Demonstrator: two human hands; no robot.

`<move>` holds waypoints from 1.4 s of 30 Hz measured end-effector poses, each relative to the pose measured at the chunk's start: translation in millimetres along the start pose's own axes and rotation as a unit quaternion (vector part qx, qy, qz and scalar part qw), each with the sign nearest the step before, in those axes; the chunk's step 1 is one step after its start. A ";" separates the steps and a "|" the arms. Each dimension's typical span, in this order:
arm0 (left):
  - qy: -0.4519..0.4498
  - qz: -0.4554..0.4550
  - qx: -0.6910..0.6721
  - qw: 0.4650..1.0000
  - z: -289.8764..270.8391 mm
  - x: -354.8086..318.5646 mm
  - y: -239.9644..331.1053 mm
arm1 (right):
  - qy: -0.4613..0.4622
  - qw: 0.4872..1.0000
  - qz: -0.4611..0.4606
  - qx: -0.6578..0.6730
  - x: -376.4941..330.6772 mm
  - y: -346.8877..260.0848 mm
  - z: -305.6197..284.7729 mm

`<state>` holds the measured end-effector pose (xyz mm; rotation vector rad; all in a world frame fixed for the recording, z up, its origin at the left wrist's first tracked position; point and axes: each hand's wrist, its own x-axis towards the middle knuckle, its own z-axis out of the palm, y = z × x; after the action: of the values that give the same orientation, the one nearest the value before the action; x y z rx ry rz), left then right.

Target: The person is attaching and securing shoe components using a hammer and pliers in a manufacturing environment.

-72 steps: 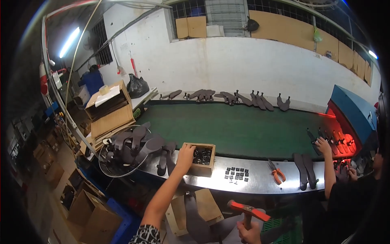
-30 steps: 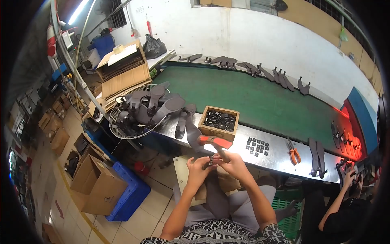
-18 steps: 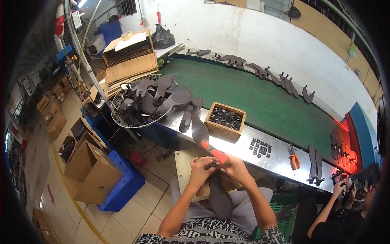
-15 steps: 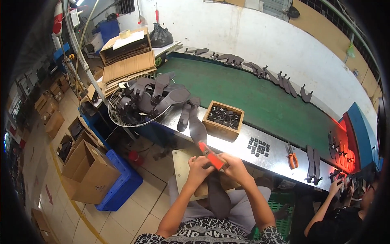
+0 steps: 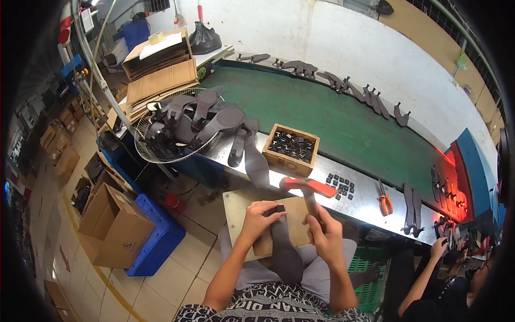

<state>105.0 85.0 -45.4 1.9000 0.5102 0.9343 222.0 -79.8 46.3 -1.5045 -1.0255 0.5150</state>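
Both forearms reach forward, left hand (image 5: 261, 216) and right hand (image 5: 323, 234) curled (fingers closed).

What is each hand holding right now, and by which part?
The right hand grips a red-headed hammer low on its handle. The left hand pinches a small black heel piece against the dark sole.

A wooden box (image 5: 292, 149) of small dark pieces sits beside orange pliers (image 5: 384, 199) near the green conveyor belt (image 5: 343, 121).

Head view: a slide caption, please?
Left hand steadies a sole on a board; right hand grips a hammer.
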 end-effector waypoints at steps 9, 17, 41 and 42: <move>0.011 -0.022 -0.019 1.000 -3.4 -4.3 5.2 | -0.025 0.987 -0.009 -0.161 -32.7 -25.8 0.8; -0.050 -0.044 0.044 0.997 -10.1 -8.9 5.3 | 0.009 0.985 -0.073 -0.159 -31.7 -34.1 6.3; 0.011 0.085 0.204 0.975 -6.6 -40.8 28.6 | 0.126 0.975 -0.075 -0.167 -48.2 -31.2 -7.1; -0.019 0.084 0.130 0.988 -12.8 -49.0 42.4 | 0.121 0.977 -0.054 -0.165 -46.2 -28.7 -13.1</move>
<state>63.1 38.6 -24.1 2.2214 0.4723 0.9749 199.7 -127.3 65.8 -1.7414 -1.0265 0.0799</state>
